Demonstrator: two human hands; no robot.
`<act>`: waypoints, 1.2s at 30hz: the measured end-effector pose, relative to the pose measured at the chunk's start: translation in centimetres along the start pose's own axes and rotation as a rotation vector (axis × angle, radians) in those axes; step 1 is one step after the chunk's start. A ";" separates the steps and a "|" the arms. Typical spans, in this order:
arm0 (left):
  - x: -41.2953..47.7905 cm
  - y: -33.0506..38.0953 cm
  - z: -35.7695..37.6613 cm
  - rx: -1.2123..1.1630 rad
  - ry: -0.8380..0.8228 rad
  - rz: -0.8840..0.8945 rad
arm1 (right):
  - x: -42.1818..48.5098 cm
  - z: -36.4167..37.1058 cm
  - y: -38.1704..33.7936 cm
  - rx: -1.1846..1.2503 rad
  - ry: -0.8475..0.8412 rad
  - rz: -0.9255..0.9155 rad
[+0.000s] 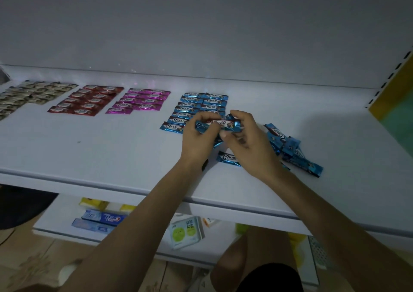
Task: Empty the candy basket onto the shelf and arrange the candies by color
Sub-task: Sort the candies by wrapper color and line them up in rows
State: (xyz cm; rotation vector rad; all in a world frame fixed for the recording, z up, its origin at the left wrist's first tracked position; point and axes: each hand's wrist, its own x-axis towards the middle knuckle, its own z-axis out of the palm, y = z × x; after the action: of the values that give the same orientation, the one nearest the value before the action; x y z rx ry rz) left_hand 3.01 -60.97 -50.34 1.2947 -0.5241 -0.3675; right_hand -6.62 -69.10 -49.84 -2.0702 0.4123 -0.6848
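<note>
On the white shelf (111, 153), sorting is far advanced: the silver group (29, 95), red group (86, 100) and pink group (139, 101) lie in tidy blocks, and the blue block (201, 104) is part-built. Step in hand: placing blues. Left hand (196, 139) and right hand (248, 139) hover over the block's near edge, forearms reaching in from below. The fingers (202, 116) are curled, pinching a blue candy (218, 124) by its two ends. Next move, as judged: lay it flat and square to the row, then draw from the loose blue pile (290, 148) just to the right. Candy basket not in view.
</note>
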 end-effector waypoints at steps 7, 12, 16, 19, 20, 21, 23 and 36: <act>1.1 1.0 0.2 -0.348 -0.014 -0.169 | 0.9 5.6 -4.2 0.493 0.342 0.021; 2.2 2.1 -0.1 -0.485 -0.079 -0.275 | 3.1 7.2 -6.0 0.535 0.520 0.033; 2.1 3.5 -0.3 -0.633 -0.057 -0.413 | 4.7 7.0 -6.6 0.571 0.549 0.069; 1.9 3.2 -0.2 -0.685 0.010 -0.449 | 5.8 6.9 -6.6 0.595 0.538 0.131; 2.0 2.9 -0.4 -0.690 0.026 -0.457 | 6.0 7.2 -6.5 0.606 0.505 0.164; 2.2 2.8 -0.5 -0.656 0.040 -0.454 | 6.2 7.6 -6.6 0.618 0.462 0.197; 2.7 2.5 -0.9 -0.462 0.127 -0.386 | 6.1 8.3 -6.7 0.656 0.360 0.260; 2.1 3.4 -4.9 -0.085 0.321 -0.045 | 3.9 6.4 -6.9 0.534 0.090 0.298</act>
State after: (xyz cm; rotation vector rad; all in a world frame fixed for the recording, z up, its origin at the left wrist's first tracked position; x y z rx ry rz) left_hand 7.41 -57.27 -47.56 1.2544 -0.2070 -0.2106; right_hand 0.58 -63.23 -45.77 -1.4440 0.5129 -0.6265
